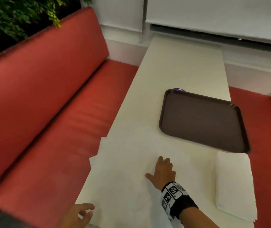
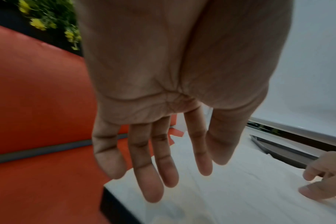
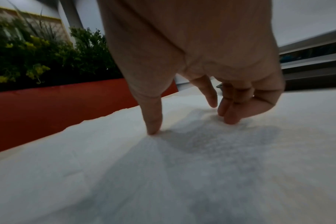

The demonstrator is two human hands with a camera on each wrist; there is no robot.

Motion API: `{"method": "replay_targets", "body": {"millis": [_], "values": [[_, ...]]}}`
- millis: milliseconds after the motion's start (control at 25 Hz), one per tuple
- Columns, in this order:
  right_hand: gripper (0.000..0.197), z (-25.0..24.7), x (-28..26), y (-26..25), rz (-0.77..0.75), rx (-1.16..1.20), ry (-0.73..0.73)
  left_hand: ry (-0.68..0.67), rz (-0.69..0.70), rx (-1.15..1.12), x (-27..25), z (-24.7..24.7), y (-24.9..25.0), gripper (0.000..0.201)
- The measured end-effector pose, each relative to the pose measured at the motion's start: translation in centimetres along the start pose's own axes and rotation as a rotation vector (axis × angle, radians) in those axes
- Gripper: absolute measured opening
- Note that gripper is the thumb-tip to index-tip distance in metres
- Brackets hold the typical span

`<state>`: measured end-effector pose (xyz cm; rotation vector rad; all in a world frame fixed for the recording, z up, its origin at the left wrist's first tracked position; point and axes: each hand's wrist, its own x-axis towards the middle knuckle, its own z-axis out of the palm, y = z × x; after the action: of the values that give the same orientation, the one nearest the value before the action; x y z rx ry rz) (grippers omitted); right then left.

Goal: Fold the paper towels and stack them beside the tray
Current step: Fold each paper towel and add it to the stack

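Observation:
Several unfolded white paper towels (image 1: 123,162) lie spread over the near left part of the cream table (image 1: 180,63), some corners hanging past its left edge. My right hand (image 1: 159,167) rests on them, thumb and fingertips (image 3: 228,119) pressing the top sheet (image 3: 163,174). My left hand (image 1: 83,211) hovers at the table's near left corner, fingers (image 2: 153,189) straight and holding nothing. A folded stack of towels (image 1: 233,183) lies at the near right, just in front of the empty brown tray (image 1: 162,112), which overhangs the right edge.
A red bench seat (image 1: 49,112) runs along the table's left side and another red seat (image 1: 266,129) is on the right. Green plants (image 1: 8,18) stand behind the left backrest. A small purple object (image 1: 178,90) peeks from behind the tray's far corner.

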<state>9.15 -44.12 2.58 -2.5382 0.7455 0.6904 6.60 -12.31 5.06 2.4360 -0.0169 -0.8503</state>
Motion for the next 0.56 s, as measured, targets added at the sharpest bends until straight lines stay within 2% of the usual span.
{"method": "replay_targets", "body": {"millis": [120,160,240,320,400,520,560], "values": [[0.080,0.6,0.8,-0.9,0.024,-0.004,-0.088,-0.032,0.006,-0.061,-0.8,-0.6,-2.8,0.066],[0.067,0.7,0.8,-1.1,0.019,0.027,-0.087,-0.031,-0.011,-0.095,-0.9,-0.9,-2.8,0.066],[0.031,1.1,0.3,-1.7,-0.028,0.083,-0.029,0.050,-0.045,-0.177,-0.9,-0.8,-3.2,0.058],[0.017,1.7,-0.5,-2.2,-0.054,0.071,0.030,0.103,-0.095,-0.236,-0.2,-0.6,-2.7,0.041],[0.034,2.5,-1.4,-2.9,-0.068,0.034,0.082,0.146,-0.083,-0.257,1.1,-0.7,-1.5,0.025],[0.089,3.3,-2.6,-4.0,-0.065,-0.093,0.018,0.186,-0.054,-0.266,3.9,-1.1,0.4,0.016],[0.098,3.5,-2.8,-4.4,-0.059,-0.138,-0.014,0.163,-0.039,-0.264,4.5,-1.1,1.1,0.016]]}}
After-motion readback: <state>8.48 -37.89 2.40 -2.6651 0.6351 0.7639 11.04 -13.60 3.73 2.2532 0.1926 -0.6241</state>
